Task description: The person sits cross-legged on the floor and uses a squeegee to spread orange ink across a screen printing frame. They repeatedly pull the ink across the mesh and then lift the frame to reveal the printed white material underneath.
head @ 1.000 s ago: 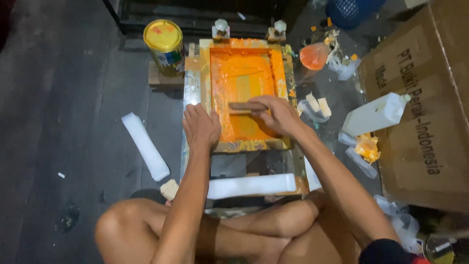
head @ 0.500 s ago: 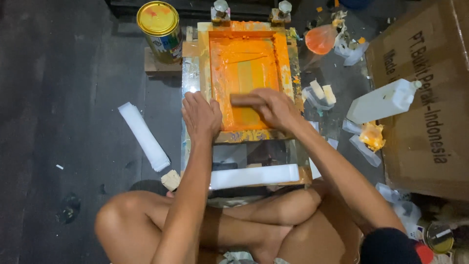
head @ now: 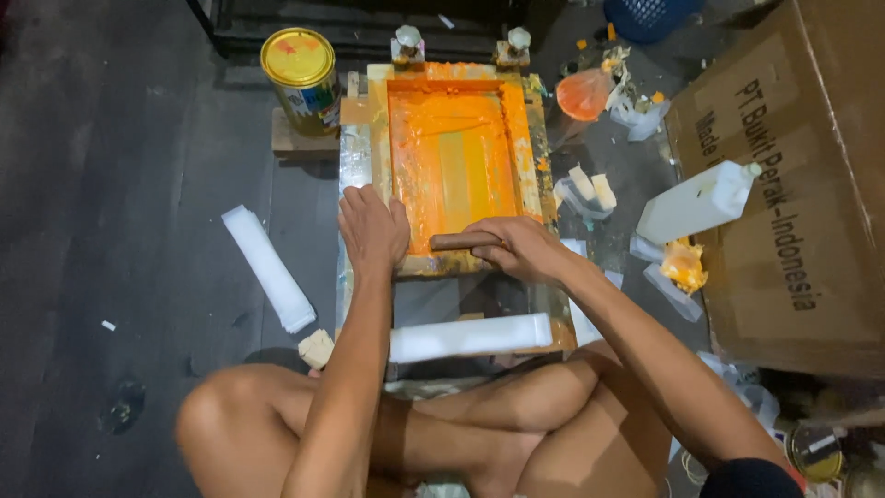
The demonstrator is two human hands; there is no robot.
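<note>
A wooden screen-printing frame [head: 533,148] coated in orange ink lies on the floor in front of my crossed legs. My right hand [head: 521,249] grips a brown wooden squeegee [head: 456,242] at the near end of the orange mesh. My left hand [head: 371,229] presses flat on the frame's near left corner. A white foam bar [head: 470,337] lies across just below the frame, above my knees.
A yellow-lidded paint tin [head: 302,78] stands at the back left. A white foam block [head: 267,267] lies on the dark floor to the left. A white plastic bottle [head: 696,201], an orange-stained bag [head: 583,92] and a large cardboard box [head: 811,184] crowd the right side.
My right hand has pulled the squeegee toward me, from mid-screen to the near edge. The left hand stayed on the frame's corner.
</note>
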